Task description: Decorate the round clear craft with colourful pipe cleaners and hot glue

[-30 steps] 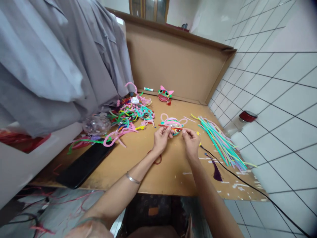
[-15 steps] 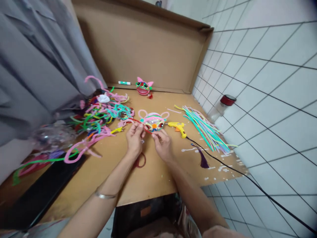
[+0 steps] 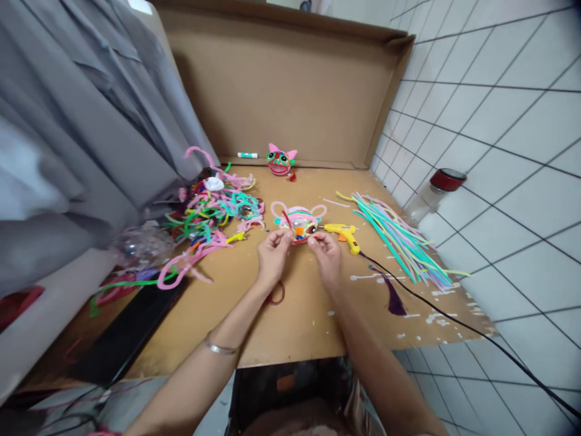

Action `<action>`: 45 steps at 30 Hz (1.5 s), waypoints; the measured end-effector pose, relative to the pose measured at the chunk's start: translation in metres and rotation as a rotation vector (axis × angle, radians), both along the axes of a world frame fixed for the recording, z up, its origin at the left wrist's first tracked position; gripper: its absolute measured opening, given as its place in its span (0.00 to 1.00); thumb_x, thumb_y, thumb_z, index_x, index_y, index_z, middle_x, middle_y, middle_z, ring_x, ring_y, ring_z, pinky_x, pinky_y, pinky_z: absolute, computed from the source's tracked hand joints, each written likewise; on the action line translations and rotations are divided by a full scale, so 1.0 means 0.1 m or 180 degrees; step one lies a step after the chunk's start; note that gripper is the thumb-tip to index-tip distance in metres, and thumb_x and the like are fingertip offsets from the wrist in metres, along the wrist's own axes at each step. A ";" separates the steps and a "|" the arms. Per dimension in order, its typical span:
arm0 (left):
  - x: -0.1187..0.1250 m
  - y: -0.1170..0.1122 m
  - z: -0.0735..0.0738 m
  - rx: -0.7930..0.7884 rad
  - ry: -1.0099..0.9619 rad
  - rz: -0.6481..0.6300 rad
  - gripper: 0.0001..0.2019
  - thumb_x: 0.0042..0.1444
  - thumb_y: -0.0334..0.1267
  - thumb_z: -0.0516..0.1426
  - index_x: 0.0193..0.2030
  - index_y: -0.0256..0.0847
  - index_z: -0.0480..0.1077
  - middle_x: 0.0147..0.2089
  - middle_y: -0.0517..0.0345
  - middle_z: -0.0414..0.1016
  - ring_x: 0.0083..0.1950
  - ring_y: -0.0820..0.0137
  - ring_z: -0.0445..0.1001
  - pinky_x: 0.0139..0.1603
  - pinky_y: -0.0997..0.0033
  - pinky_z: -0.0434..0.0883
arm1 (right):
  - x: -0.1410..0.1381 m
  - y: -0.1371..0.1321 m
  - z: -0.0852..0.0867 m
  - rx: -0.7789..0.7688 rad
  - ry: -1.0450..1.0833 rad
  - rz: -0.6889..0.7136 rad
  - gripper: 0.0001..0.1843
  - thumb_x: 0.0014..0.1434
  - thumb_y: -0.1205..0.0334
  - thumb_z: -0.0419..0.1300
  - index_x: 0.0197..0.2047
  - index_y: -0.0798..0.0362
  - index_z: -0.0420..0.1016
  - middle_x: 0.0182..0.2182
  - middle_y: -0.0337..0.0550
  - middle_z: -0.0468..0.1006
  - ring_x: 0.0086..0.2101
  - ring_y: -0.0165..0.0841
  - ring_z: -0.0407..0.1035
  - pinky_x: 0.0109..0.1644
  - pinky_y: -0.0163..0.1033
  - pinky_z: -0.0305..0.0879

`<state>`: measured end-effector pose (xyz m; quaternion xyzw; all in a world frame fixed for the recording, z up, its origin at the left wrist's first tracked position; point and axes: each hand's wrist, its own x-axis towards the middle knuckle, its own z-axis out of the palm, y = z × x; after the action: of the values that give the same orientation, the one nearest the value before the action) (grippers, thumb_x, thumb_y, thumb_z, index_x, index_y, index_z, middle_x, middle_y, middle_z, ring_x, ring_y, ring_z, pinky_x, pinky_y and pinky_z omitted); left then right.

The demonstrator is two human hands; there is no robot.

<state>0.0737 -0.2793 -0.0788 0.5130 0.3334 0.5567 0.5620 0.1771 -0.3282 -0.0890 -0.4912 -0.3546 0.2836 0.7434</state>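
Note:
My left hand [image 3: 273, 257] pinches a red pipe cleaner [image 3: 287, 219], one end of which sticks up past the fingertips. The strip runs on to my right hand [image 3: 327, 257], whose thumb and fingers are closed on its other part. Just behind both hands lies an animal head made of pipe cleaners [image 3: 298, 212], with pink loop ears, an orange nose and a dark eye. My fingers and the red strip cover its lower edge and left eye. I cannot tell whether the strip touches it. A yellow glue gun [image 3: 341, 231] lies right of the head.
A tangle of coloured pipe cleaners [image 3: 213, 209] is on the left, straight ones [image 3: 394, 236] on the right. Behind stand a pink animal head [image 3: 280, 162] and a marker [image 3: 247, 155]. A purple tassel [image 3: 395, 300], black cord [image 3: 436, 310], jar [image 3: 429, 197] and red loop [image 3: 278, 295] are around.
The red pipe cleaner's free end pointed left and now points up. My hands are slightly farther apart. The whole view has shifted, so everything sits further right.

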 end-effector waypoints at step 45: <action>0.15 0.50 0.12 0.1033 0.1522 0.0197 0.07 0.50 0.37 0.59 0.29 0.36 0.75 0.25 0.57 0.76 0.24 0.74 0.68 0.26 0.77 0.63 | 0.35 0.60 0.26 -0.0143 -0.0904 -0.0048 0.10 0.43 0.63 0.64 0.33 0.53 0.79 0.28 0.39 0.78 0.27 0.30 0.70 0.37 0.39 0.71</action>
<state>0.0884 -0.2293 -0.0665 0.7023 0.3785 0.4830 0.3608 0.2117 -0.2687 -0.0630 -0.5455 -0.4460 0.2135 0.6767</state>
